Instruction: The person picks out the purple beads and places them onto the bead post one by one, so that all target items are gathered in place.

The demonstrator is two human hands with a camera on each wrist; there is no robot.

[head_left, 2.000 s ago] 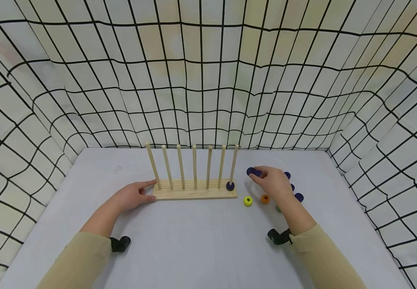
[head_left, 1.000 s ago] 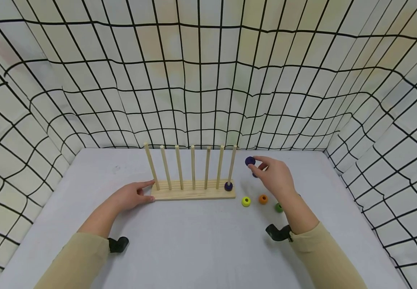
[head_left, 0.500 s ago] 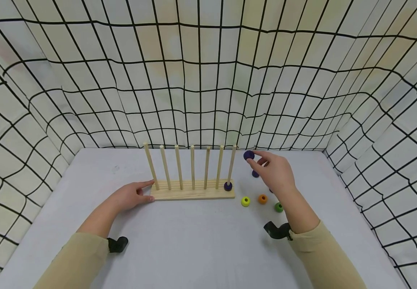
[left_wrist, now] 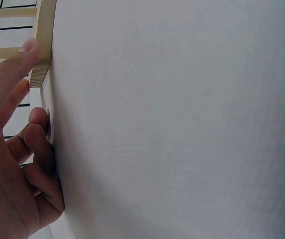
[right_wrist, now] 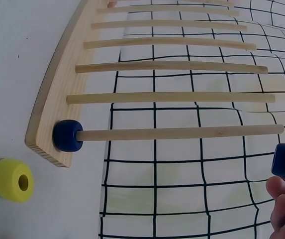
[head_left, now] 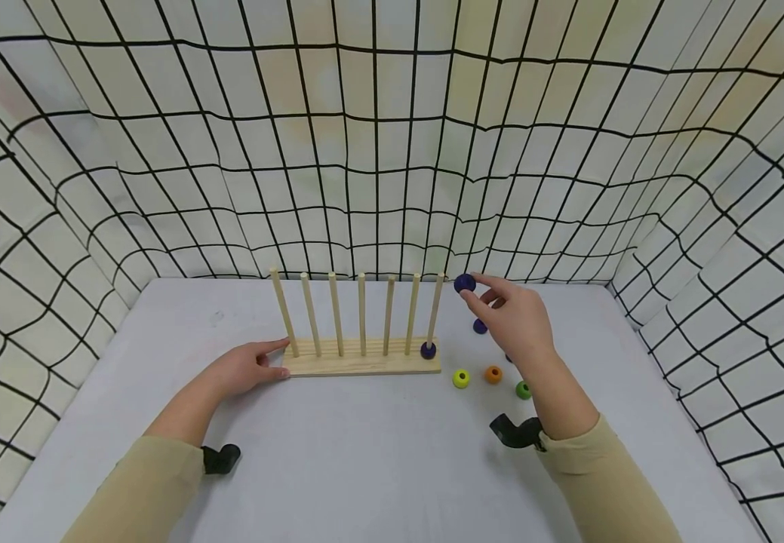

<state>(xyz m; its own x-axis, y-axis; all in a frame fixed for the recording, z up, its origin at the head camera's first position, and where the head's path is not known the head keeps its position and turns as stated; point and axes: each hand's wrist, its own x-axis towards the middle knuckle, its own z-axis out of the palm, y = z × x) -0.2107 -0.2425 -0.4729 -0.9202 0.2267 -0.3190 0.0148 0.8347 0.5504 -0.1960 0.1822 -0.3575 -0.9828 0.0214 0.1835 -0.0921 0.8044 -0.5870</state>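
My right hand (head_left: 515, 320) pinches a dark blue wooden bead (head_left: 464, 283) between thumb and fingertips. The bead is raised to about the height of the peg tops, just right of the rightmost peg (right_wrist: 182, 133). Another blue bead (right_wrist: 67, 135) sits at the foot of that peg. The pegs stand in a row on a light wooden base (head_left: 364, 366). At the base's left end, my left hand (head_left: 245, 368) grips it, thumb on the front edge and index finger behind. In the left wrist view, the other fingers (left_wrist: 40, 144) curl beside the table.
On the white table (head_left: 364, 452) right of the base lie a yellow bead (head_left: 461, 378), an orange bead (head_left: 493, 375) and a green bead (head_left: 524, 390). A blue bead (head_left: 480, 326) lies behind them, partly under my right hand. Black netting (head_left: 378, 166) hangs around the back and sides.
My right hand has lifted the blue bead from near the table up toward the top of the rightmost peg. My left hand keeps its grip on the base.
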